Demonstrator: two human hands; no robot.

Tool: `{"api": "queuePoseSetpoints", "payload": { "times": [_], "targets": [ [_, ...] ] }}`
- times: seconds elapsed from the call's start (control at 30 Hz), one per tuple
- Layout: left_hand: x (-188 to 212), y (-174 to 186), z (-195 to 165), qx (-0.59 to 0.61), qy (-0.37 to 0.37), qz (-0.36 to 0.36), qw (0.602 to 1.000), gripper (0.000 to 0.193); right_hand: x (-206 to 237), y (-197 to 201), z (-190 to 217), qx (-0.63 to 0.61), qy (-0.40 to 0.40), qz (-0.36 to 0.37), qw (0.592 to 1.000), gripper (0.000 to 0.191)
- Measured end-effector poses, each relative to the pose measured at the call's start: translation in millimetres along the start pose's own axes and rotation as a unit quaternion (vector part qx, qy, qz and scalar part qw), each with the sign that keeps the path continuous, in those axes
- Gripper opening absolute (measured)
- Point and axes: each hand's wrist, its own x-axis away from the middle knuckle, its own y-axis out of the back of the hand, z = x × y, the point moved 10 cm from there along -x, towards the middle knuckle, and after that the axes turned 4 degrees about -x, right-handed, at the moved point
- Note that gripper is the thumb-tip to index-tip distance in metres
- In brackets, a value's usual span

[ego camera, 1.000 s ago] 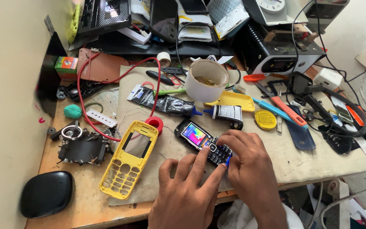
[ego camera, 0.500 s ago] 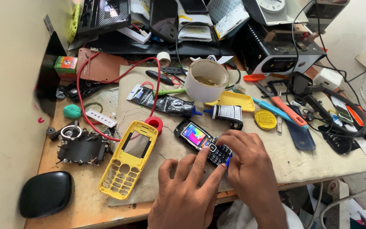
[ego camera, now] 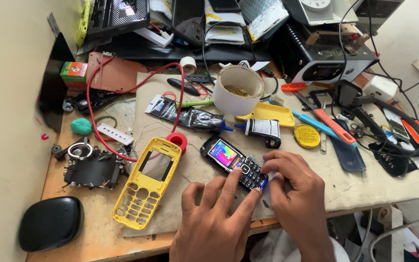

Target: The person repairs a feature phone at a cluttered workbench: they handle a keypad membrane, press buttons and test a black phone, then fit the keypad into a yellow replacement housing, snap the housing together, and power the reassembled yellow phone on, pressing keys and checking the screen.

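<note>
A small black keypad phone (ego camera: pixel 233 161) lies on the beige mat (ego camera: pixel 190 194), its colour screen lit. My right hand (ego camera: pixel 294 194) grips the phone's lower end between thumb and fingers. My left hand (ego camera: pixel 214 218) rests beside it, the index finger pressing on the keypad. A yellow phone front cover (ego camera: pixel 144 182) lies to the left on the mat, empty of keys and screen.
A white roll of tape (ego camera: pixel 238 90), black glue tubes (ego camera: pixel 192 116), a yellow case (ego camera: pixel 267 112), a yellow round tin (ego camera: pixel 307 136), and a blue-orange tool (ego camera: pixel 326 123) crowd the bench. A red wire (ego camera: pixel 93 116) loops left. A black pad (ego camera: pixel 49 223) sits near the front left.
</note>
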Motion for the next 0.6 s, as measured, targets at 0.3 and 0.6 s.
{"api": "queuePoseSetpoints", "payload": {
  "times": [0.3,0.6],
  "targets": [
    [-0.7,-1.5,0.3,-0.002,-0.001,0.008,1.0,0.048,-3.1,-6.1,2.6,0.02,0.022,0.018,0.999,0.019],
    [-0.1,1.5,-1.2,-0.002,0.0,-0.001,1.0,0.046,-2.5,-5.4,3.3,0.01,-0.013,0.021,1.0,0.019]
  ]
}}
